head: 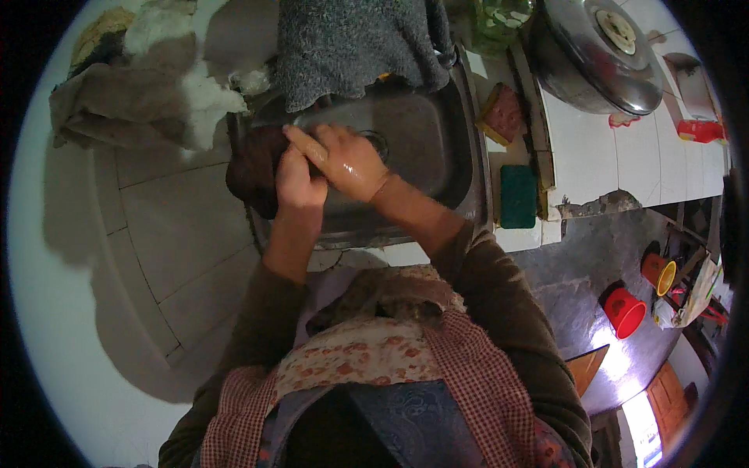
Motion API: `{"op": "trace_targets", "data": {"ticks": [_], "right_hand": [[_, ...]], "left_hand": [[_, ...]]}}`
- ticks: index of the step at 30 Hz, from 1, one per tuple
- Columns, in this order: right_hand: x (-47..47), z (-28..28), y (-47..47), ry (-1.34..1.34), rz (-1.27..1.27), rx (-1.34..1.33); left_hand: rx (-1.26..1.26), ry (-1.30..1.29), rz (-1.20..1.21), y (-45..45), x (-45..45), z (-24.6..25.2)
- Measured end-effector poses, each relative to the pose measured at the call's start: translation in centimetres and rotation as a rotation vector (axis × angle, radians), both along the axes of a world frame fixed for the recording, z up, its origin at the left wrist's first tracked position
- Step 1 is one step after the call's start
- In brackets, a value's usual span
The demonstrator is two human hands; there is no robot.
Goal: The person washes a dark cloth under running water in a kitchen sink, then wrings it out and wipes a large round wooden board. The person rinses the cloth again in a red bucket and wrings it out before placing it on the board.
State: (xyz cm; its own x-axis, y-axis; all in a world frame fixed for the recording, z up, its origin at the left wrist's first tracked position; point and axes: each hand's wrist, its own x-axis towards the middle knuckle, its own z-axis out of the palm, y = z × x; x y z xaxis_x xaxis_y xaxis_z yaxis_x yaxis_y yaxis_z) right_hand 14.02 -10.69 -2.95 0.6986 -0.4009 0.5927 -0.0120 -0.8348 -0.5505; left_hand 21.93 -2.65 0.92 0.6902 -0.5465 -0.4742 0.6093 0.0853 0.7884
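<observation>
My two hands meet above the left part of a metal sink (421, 123). My right hand (354, 164) looks wet, and its fingers lie across the fingers of my left hand (297, 184). Both palms are turned from view, so anything between them is hidden. A dark brown cloth (254, 167) hangs over the sink's left rim, right beside my left hand; whether they touch is unclear. Behind my right hand, the drain (374, 143) is partly covered. A grey knitted cloth (363, 47) drapes over the sink's far side.
Right of the sink lie a pink-and-yellow sponge (501, 114) and a green scouring pad (518, 196). A lidded metal pot (591, 58) stands on the tiled counter, near a glass jar (500, 20). Crumpled cloths (134, 105) lie far left. A red bucket (624, 313) stands on the floor.
</observation>
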Motion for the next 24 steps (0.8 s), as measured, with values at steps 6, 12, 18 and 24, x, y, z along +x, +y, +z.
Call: {"op": "trace_targets", "data": {"ticks": [6,12,18,24], "right_hand": [[1.5,0.8,-3.4,0.21,0.037,0.167],[2.6,0.7,-6.5,0.35,0.152,0.157],[3.2,4.0,-7.9,0.64,0.434,0.269],[3.4,8.1,-7.7,0.497,0.44,0.675]], "left_hand": [[0.062,-0.182,-0.067,-2.8,0.8,0.1],[0.194,-0.656,-0.276,-4.1,1.3,3.0],[0.45,-1.886,-0.631,-4.1,6.5,3.1],[0.364,-1.931,-0.629,-3.2,9.7,4.7]]}}
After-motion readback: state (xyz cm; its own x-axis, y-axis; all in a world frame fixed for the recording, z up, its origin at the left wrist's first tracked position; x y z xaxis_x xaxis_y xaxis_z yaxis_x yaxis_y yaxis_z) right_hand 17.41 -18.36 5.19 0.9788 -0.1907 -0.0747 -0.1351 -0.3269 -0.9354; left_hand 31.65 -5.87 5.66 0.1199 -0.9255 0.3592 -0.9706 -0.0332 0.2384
